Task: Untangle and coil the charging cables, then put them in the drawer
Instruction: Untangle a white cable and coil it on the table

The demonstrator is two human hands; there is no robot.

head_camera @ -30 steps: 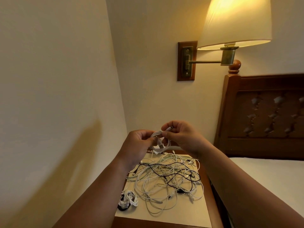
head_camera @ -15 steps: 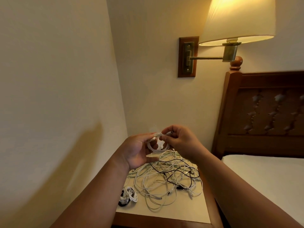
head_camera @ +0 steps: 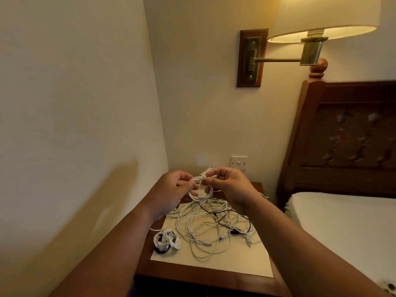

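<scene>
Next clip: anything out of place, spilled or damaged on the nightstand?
Nothing spilled or damaged. The only disorder is the task's own: a tangle of white and black cables sprawls across the nightstand, with a coiled bundle at its left edge. The left hand and right hand hold a small white coil above the tangle.

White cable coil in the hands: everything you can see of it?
The white cable coil is a small round loop of several turns of thin, smooth cord, held upright in the air above the cable tangle on the nightstand. The left hand pinches its top left, the right hand its top right. Its plugs are not clearly visible.
</scene>
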